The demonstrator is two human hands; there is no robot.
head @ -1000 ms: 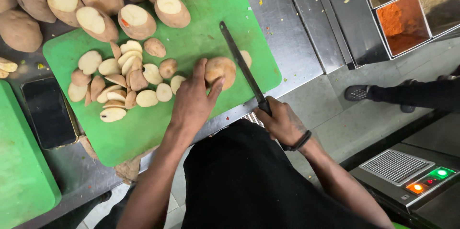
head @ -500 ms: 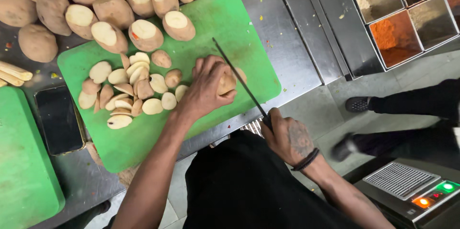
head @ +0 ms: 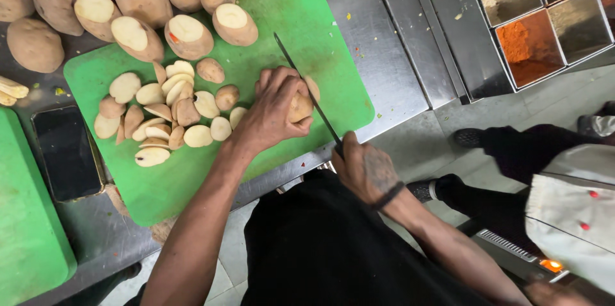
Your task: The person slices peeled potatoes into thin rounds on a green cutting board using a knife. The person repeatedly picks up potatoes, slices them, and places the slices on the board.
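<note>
Knife (head: 306,95) now against gripped potato (head: 300,106)

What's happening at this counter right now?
A person is slicing potatoes on a green cutting board. The left hand presses down on a potato, while the right hand holds a knife with its blade against that potato. A pile of potato slices lies on the board to the left, and halved potatoes sit along its far edge. A dark phone lies on the steel counter, and spice trays stand to the right.
</note>
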